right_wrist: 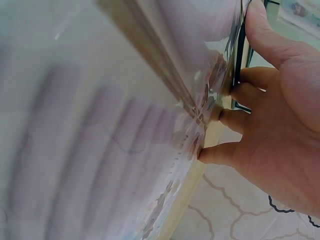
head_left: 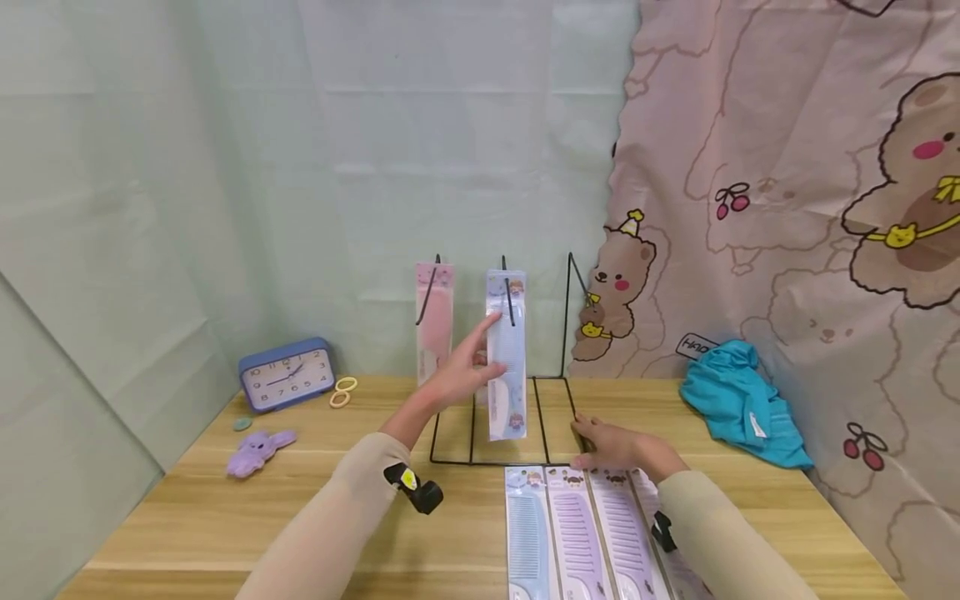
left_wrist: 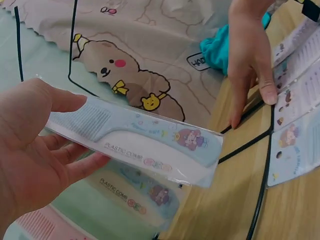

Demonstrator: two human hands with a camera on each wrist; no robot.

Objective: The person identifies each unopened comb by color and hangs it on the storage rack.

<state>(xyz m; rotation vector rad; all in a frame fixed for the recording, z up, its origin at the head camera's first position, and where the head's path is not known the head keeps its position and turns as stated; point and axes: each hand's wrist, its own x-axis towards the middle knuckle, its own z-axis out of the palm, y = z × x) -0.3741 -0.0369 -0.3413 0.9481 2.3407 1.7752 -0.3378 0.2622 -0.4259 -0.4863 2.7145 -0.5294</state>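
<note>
Purple plastic combs (head_left: 577, 533), 5 o'clock | hands half-open: left (head_left: 459, 373) touching blue plastic comb (head_left: 515, 354), right (head_left: 611, 443) black wire rack (head_left: 487, 463) | tug may tip it

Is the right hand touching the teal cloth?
Apart. The head view shows table between the right hand and the teal cloth; in the left wrist view the hand only overlaps it in line of sight.

Pale-blue packaged comb (head_left: 514, 358); pink packaged comb (head_left: 437, 337); purple combs (head_left: 576, 525); black wire rack (head_left: 487, 463); brown wood-grained table (head_left: 187, 525); blue-framed clock (head_left: 287, 379); teal cloth (head_left: 742, 404); beige curtain (head_left: 780, 225), bear-and-cherry print.
</note>
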